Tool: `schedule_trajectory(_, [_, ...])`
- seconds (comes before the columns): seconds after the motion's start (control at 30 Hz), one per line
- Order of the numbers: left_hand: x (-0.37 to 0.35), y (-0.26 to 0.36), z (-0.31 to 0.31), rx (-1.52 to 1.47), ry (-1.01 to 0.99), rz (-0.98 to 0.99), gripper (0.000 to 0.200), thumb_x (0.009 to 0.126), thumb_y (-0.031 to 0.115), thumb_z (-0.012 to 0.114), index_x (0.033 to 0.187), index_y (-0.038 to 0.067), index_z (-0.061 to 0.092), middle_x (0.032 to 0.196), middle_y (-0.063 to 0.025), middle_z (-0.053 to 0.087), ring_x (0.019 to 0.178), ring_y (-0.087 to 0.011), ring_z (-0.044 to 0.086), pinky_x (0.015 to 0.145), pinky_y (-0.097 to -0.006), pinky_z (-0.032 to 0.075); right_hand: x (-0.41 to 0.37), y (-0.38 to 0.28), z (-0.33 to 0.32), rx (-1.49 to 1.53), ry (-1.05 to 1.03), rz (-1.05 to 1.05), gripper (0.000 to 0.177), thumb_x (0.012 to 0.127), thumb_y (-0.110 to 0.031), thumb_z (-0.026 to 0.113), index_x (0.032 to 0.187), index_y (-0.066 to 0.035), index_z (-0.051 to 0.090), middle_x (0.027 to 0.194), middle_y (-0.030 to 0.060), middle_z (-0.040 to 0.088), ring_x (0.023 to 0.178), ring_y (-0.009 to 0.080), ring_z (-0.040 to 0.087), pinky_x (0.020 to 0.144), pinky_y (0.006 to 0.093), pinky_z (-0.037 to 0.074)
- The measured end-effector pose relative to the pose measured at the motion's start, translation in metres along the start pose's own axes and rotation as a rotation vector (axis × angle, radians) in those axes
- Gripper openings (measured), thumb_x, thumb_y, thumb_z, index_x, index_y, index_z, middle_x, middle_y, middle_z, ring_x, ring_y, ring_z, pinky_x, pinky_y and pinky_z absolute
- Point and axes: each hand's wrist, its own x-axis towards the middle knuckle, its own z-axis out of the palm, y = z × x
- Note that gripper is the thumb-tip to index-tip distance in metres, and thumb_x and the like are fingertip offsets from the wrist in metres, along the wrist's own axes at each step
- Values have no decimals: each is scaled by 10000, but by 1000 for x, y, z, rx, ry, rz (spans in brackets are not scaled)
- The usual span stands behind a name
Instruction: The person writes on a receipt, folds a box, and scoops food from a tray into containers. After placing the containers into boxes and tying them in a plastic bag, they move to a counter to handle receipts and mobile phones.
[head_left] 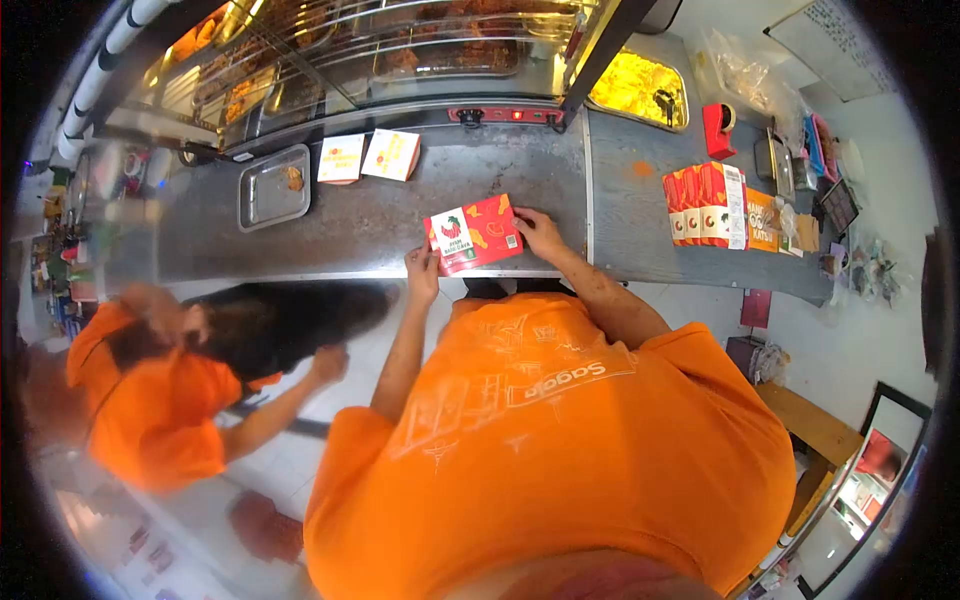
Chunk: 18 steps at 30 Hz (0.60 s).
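A red printed box (478,235) with a white label panel lies at the front edge of the grey counter (400,220), held at both ends. My left hand (422,262) grips its left end, fingers bent round the edge. At the right end, the fingers of my right hand (535,232) are closed on the box's upper corner. Beyond the box are two small white and orange boxes (341,158), side by side. To their left sits a metal tray (275,190) with a small brown piece of food in it.
A co-worker in orange (160,400) stands at the left, one arm reaching toward my side. A glass display case (400,60) fills the back. On the right are a tray of yellow food (640,85), a red tape dispenser (718,132) and flat red packages (705,208).
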Motion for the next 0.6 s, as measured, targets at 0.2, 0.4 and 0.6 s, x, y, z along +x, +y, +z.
schedule_trajectory(0.2, [30, 89, -48, 561, -353, 514, 848, 559, 206, 829, 1325, 220, 465, 1369, -201, 357, 1253, -421, 320, 1008, -482, 365, -4, -54, -28, -530, -61, -496, 595, 731, -178, 713, 1257, -43, 468, 1171, 188, 530, 1157, 348, 487, 901, 381, 461])
schedule_trajectory(0.4, [38, 109, -29, 809, -619, 655, 840, 620, 355, 784, 1363, 237, 410, 1420, -240, 267, 1237, -492, 298, 989, -546, 367, -6, -45, -22, -1021, -293, -914, 424, 708, -188, 646, 1087, -16, 567, 1130, 160, 559, 1104, 322, 529, 915, 377, 473])
schedule_trajectory(0.6, [30, 71, -22, 665, -714, 786, 537, 862, 316, 543, 1376, 257, 401, 1438, -285, 234, 1287, -511, 231, 1038, -602, 242, -9, -24, -39, -978, -250, -1167, 274, 725, -160, 551, 950, -18, 617, 1009, 114, 618, 1009, 240, 596, 899, 367, 478])
